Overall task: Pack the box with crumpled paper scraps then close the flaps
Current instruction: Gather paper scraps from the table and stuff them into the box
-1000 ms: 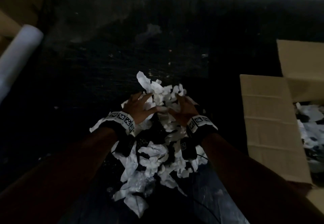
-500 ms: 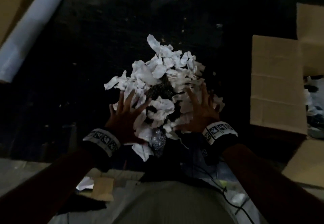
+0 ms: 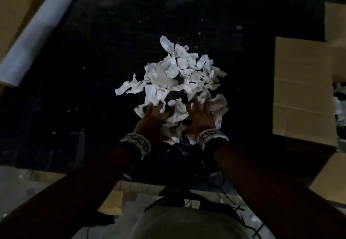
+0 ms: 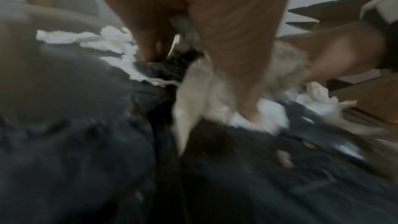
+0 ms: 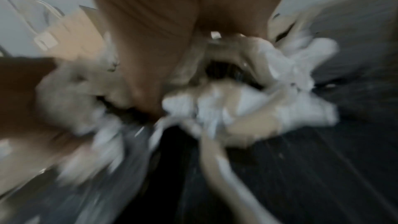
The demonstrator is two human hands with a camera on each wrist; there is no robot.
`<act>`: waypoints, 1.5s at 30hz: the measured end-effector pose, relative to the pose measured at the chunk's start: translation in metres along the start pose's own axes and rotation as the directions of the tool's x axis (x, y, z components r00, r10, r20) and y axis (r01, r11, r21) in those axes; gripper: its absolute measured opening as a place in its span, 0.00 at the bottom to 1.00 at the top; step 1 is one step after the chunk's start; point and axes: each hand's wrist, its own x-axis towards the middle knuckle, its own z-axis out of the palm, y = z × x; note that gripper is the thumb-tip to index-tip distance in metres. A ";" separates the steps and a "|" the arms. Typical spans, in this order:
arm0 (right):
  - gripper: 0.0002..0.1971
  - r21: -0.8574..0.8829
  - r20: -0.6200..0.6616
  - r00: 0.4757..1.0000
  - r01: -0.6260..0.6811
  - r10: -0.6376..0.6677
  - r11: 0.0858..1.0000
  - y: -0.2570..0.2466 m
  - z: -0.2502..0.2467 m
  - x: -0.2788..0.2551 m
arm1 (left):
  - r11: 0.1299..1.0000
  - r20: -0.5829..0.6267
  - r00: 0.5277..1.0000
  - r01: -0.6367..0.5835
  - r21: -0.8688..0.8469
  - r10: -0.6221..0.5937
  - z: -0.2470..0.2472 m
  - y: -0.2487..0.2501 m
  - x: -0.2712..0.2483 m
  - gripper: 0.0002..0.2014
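A heap of crumpled white paper scraps [image 3: 174, 81] lies on the dark tabletop [image 3: 84, 107] in front of me. My left hand [image 3: 153, 117] and right hand [image 3: 200, 113] sit close together at the heap's near edge, fingers stretched forward and dug into the scraps. The blurred left wrist view shows my left hand [image 4: 215, 40] reaching down into the scraps [image 4: 112, 40]. In the equally blurred right wrist view, my right hand [image 5: 161, 40] pushes into the scraps [image 5: 280, 74]. The open cardboard box [image 3: 301, 89] stands at the right with its flaps spread and some scraps [image 3: 339, 104] inside.
A white roll [image 3: 37, 30] lies at the upper left on flat cardboard [image 3: 11, 14]. Another box flap [image 3: 333, 178] sticks out at the lower right. Cardboard pieces [image 3: 112, 199] and cables lie below the table's near edge.
Half a second ago my hands were spread wide apart at the heap's near sides. They have since drawn together and pushed into its near edge, bunching the scraps.
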 end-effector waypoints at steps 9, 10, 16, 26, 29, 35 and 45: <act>0.35 0.037 -0.225 0.969 0.111 -0.100 0.993 -0.003 -0.023 -0.019 | 0.968 -0.230 0.973 -0.063 -0.244 0.005 -0.008 0.015 -0.013 0.28; 0.34 0.057 -0.244 0.965 0.117 -0.100 0.991 -0.003 -0.028 -0.023 | 0.963 -0.265 0.964 -0.085 -0.256 0.015 -0.014 0.015 -0.016 0.31; 0.33 0.108 -0.507 0.846 0.253 -0.166 0.961 -0.007 -0.074 -0.045 | 0.933 -0.452 0.889 -0.226 -0.278 0.081 -0.074 0.018 -0.033 0.35; 0.39 0.101 -0.527 0.841 0.203 -0.121 0.974 -0.017 -0.156 0.034 | 0.961 -0.442 0.897 -0.134 -0.242 0.014 -0.146 0.000 0.055 0.36; 0.49 0.185 -0.391 0.917 0.157 -0.074 0.970 -0.006 -0.143 0.077 | 0.972 -0.330 0.944 -0.046 -0.229 -0.032 -0.131 -0.017 0.094 0.40; 0.51 0.072 -0.038 0.998 0.051 -0.048 0.996 0.010 -0.100 0.112 | 0.973 -0.019 0.999 0.033 -0.227 -0.038 -0.075 -0.048 0.127 0.52; 0.66 0.190 -0.091 0.988 0.138 -0.122 0.972 0.008 -0.145 0.064 | 0.986 -0.047 0.998 0.040 -0.161 -0.048 -0.137 -0.042 0.068 0.75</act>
